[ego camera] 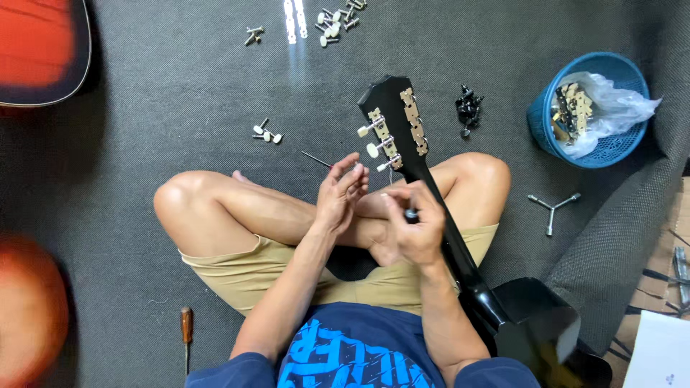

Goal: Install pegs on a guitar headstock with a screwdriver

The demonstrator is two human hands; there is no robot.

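**A:** What does the head view show?

**B:** Looking straight down at a person sitting cross-legged on a dark grey floor. A black guitar lies across the lap, its neck crossing the right knee and its headstock pointing away from the body.

**A:** And the hands?

**B:** The left hand is raised just left of the neck, fingers straight and close together, tips beside the lowest of three white-knobbed tuners on the headstock's left edge. Whether it pinches anything, I cannot tell. The right hand is curled shut around a small dark tool right against the neck, below the headstock.

**A:** What lies around them?

**B:** Loose tuners sit on the floor left of the headstock, with a thin rod near them. More metal parts are scattered at the top edge. A clump of black pieces lies just right of the headstock. Further right stands a blue basket holding a plastic bag and brass-coloured plates. A three-armed wrench lies beyond the right knee. A wooden-handled screwdriver lies by the left hip. Parts of red guitars show at the left edge.
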